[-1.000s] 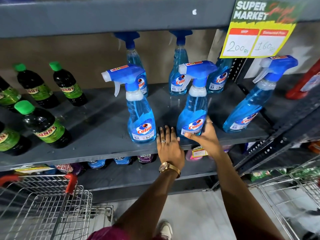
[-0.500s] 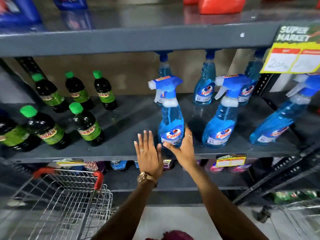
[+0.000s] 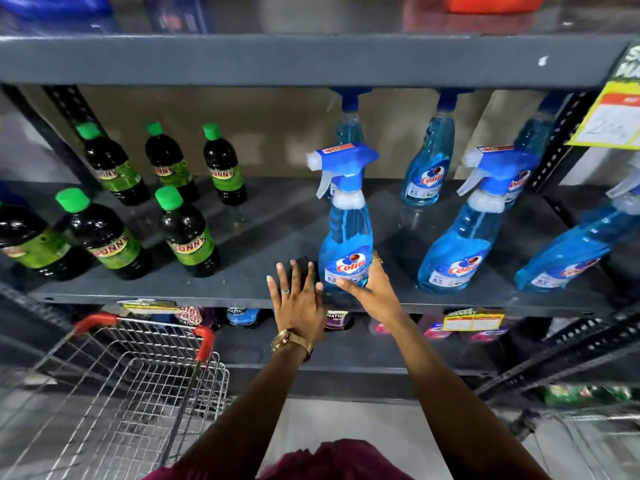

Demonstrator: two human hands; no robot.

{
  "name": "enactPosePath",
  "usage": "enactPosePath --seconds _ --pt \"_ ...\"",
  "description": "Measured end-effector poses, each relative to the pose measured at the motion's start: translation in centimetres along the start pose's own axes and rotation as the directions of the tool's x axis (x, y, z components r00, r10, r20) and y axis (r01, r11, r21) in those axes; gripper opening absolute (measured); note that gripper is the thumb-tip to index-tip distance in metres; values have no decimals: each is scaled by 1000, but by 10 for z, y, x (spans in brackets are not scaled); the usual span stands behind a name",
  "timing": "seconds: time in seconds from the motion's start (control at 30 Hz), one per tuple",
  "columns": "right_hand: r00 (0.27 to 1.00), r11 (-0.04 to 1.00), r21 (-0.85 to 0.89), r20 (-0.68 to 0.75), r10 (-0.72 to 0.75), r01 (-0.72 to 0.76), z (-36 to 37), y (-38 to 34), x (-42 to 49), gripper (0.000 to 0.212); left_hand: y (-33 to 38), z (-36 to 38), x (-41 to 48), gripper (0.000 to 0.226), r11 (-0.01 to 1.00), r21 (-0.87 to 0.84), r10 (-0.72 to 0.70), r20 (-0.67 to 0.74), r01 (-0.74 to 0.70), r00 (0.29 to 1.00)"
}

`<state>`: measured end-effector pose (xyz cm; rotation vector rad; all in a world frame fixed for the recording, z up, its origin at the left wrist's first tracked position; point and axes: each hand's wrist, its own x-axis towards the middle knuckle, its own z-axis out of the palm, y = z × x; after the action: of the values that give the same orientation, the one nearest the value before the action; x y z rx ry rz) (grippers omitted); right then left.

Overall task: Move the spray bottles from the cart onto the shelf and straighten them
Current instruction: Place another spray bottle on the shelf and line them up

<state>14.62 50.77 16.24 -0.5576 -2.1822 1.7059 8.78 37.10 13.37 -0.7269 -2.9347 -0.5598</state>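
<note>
A blue Colin spray bottle [image 3: 346, 233] stands upright at the front of the dark grey shelf [image 3: 270, 244]. My right hand [image 3: 370, 292] grips its base from the right. My left hand [image 3: 298, 299] is flat and open, fingers spread, just left of the bottle at the shelf's front edge. Two more spray bottles [image 3: 464, 233] [image 3: 571, 254] stand to the right in the front row. Three others [image 3: 429, 164] stand behind, their heads hidden by the shelf above. The wire cart [image 3: 114, 386] with red handles is at the lower left and looks empty.
Several dark bottles with green caps [image 3: 187, 233] fill the shelf's left half. A yellow price sign [image 3: 609, 119] hangs at the upper right. Small products line the lower shelf [image 3: 346, 348]. A second cart's wire [image 3: 588, 441] shows at the lower right.
My right hand left the second front bottle and took hold of the leftmost one. My left hand lifted with fingers spread beside it. The view shifted left.
</note>
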Motion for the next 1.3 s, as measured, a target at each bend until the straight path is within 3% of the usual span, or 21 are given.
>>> enactPosePath --seconds 0.17,0.4,0.5,0.57,0.67,0.77,0.83,0.87,0.93,1.0,1.03,1.13,1.3 --pt "1000 1000 12 13 -2 2 -1 3 1 57 -1 -1 2 51 1000 -10 -3 40 3 999" --pt "999 1000 -14 30 16 -15 -3 2 1 57 -4 2 2 55 1000 -30 1 52 0 999" --pt "999 999 32 15 -33 33 -3 0 -8 62 1 2 -5 63 979 -202 -50 -82 33 995" --pt "989 990 98 -119 -89 101 -6 0 -23 58 7 -1 -24 65 929 -368 -45 -230 -44 972" --pt "884 980 -2 -431 -181 199 -31 9 -54 25 23 0 -60 64 845 -442 186 -286 -302 940" --pt "721 970 -87 -654 -227 226 -73 27 -69 26 54 14 -66 60 752 -440 456 -190 -491 869" --pt "637 971 -106 -738 -222 216 -98 35 -64 37 87 23 -54 55 761 -439 483 -108 -477 869" --pt "641 976 -93 -740 -201 199 -109 37 -58 54 103 27 -47 53 794 -416 456 -75 -443 887" --pt "751 984 -57 -639 -166 169 -128 42 -43 86 129 34 -34 58 882 -344 334 -24 -321 942" --pt "888 994 37 -453 -78 106 -139 47 -31 94 143 41 -25 66 940 -276 210 -5 -203 978" --pt "923 997 48 -384 -33 56 -140 52 -26 90 146 46 -23 65 953 -248 174 -12 -172 985" --pt "937 1000 -16 -350 7 -13 -143 63 -21 72 153 50 -23 62 973 -197 119 -32 -123 992" --pt "926 999 -23 -377 -35 28 -137 55 -23 74 161 46 -22 55 986 -151 79 17 -75 997"
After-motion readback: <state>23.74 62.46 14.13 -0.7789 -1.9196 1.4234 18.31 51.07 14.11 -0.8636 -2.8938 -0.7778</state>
